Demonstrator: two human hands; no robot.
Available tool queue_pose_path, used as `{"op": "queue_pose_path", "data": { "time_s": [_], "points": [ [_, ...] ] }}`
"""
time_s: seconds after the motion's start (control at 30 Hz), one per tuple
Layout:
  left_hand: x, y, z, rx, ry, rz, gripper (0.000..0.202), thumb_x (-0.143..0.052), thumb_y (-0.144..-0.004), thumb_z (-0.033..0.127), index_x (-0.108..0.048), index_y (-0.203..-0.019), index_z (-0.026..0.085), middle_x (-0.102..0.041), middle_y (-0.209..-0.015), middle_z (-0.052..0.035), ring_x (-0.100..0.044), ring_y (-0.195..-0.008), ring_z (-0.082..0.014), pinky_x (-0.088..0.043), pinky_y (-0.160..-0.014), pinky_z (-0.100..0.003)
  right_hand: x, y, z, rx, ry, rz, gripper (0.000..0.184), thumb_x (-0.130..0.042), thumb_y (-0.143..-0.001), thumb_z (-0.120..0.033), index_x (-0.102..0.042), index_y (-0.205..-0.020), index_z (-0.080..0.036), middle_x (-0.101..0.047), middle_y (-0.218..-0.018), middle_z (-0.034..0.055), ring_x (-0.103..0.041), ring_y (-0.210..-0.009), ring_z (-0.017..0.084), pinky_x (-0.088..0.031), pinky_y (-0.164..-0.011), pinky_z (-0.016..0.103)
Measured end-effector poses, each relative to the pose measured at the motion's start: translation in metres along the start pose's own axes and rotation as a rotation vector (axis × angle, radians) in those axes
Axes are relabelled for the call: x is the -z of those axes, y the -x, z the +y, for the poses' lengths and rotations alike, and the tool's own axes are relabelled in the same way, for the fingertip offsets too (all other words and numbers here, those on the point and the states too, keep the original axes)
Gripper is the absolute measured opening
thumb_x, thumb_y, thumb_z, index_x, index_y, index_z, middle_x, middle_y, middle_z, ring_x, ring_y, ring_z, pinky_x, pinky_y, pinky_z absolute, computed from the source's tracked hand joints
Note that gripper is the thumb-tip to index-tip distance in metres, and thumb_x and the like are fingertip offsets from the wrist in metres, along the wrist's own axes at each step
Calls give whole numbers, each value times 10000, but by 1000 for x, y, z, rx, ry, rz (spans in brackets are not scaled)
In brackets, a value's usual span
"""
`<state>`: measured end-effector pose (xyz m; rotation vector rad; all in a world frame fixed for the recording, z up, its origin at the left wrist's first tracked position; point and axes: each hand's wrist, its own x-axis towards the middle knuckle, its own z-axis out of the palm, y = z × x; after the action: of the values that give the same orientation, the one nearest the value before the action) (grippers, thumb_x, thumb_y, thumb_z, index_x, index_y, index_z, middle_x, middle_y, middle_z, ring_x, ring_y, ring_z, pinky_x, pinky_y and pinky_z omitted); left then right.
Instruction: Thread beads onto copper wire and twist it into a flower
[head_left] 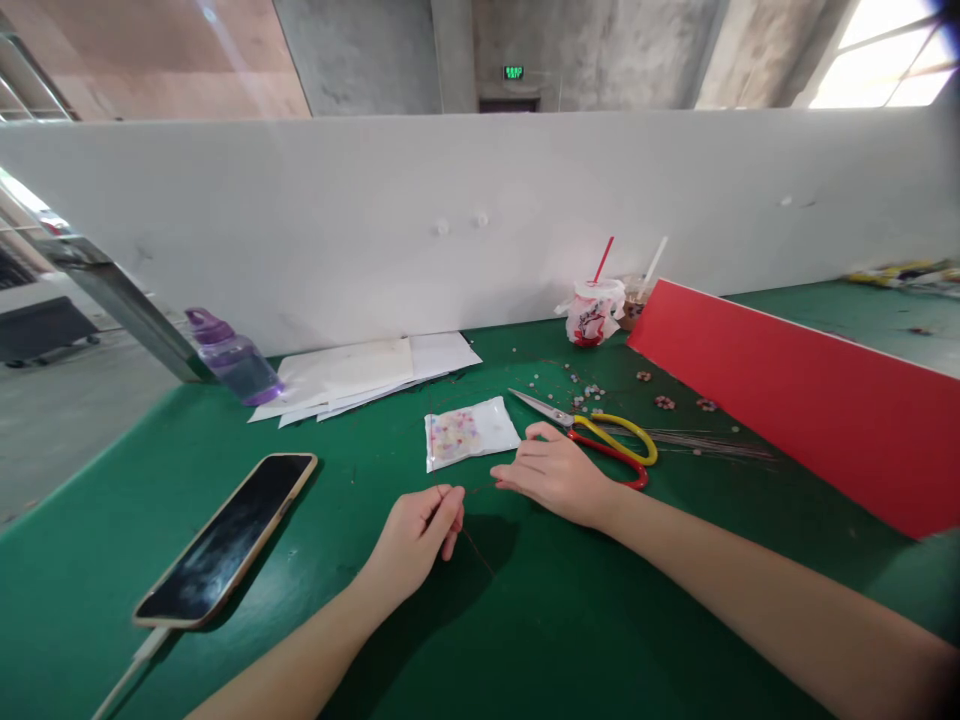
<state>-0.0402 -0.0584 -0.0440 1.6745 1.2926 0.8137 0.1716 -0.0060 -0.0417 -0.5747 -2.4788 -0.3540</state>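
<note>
Working at a green bench (525, 620), with a dark phone (229, 535) lying face up at near left, cable plugged in. Pinching a thin reddish wire (478, 489) in the left hand (416, 535), grip closed narrow on it between thumb and forefinger, the loose tail trailing back toward the body. Pressing the right hand (555, 470) flat on the cloth just beyond, grip wide and holding nothing, fingertips at or very near the wire's far end; impossible to tell whether touching. Showing no bead on the wire as far as can be made out, so judging the stringing barely begun. Having a small clear bag of beads (469, 432) just beyond both hands, seemingly shut. Lying just beside the right hand, yellow-and-red scissors (611, 440) and a bundle of spare wires (697, 443), close enough to snag. Showing a few finished bead flowers (664, 402) and loose beads (585, 392) farther back. Crowding the right side, a slanted red board (810, 400); at the rear, white papers (367, 375), a purple bottle (232, 365), a bagged drink cup (592, 312) and a white partition (480, 220)
</note>
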Motion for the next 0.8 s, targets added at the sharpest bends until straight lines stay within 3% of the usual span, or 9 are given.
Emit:
{"op": "queue_pose_path", "data": {
  "time_s": [0.17, 0.3, 0.37, 0.5, 0.57, 0.63, 0.8],
  "points": [
    [6, -4, -2, -42, -26, 5, 365, -349, -854, 370, -456, -569, 168, -443, -368, 49, -396, -401, -90, -330, -492, -198, -2, 4, 8, 4, -14, -5, 200, -392, -875, -203, -580, -936, -181, -616, -645, 2, -505, -640, 95, -306, -791, 303],
    [5, -6, -5, 2, 54, -22, 359, -354, -849, 381, -452, -581, 163, -429, -364, 58, -387, -377, -80, -319, -481, -196, 8, 0, 17, -30, -92, -34, 232, -465, -832, -349, -572, -971, -196, -637, -738, 7, -536, -713, 118, -312, -824, 316],
    [4, -7, -6, 23, 96, -10, 355, -355, -847, 382, -450, -587, 161, -429, -365, 59, -388, -369, -77, -320, -483, -197, 18, 3, 34, -176, -102, 26, 316, -487, -808, -385, -537, -1052, -189, -637, -875, 29, -540, -830, 144, -307, -853, 324],
    [3, -9, -6, 17, 124, 3, 358, -362, -843, 391, -451, -584, 160, -421, -356, 60, -376, -364, -77, -306, -475, -198, 30, 27, 90, -637, 87, 185, 257, -388, -856, -293, -558, -1017, -189, -626, -945, 50, -530, -882, 170, -330, -823, 323],
    [3, -9, -6, 10, 126, -6, 362, -365, -842, 395, -453, -582, 160, -415, -354, 62, -374, -363, -77, -305, -476, -199, 29, 44, 116, -763, 201, 71, 249, -399, -839, -292, -587, -973, -198, -627, -949, 52, -516, -898, 200, -332, -788, 342],
    [3, -9, -7, 12, 132, -15, 362, -365, -842, 398, -454, -584, 160, -416, -358, 63, -379, -363, -77, -310, -482, -200, 25, 59, 132, -771, 211, 11, 214, -453, -806, -300, -625, -895, -210, -633, -924, 45, -503, -897, 219, -328, -759, 347],
    [3, -9, -7, 13, 125, -23, 365, -362, -844, 403, -454, -586, 161, -418, -352, 65, -375, -364, -77, -306, -481, -199, 10, 73, 138, -771, 250, -87, 202, -454, -803, -273, -655, -807, -251, -609, -971, 17, -455, -937, 216, -267, -791, 369]
  ]
}}
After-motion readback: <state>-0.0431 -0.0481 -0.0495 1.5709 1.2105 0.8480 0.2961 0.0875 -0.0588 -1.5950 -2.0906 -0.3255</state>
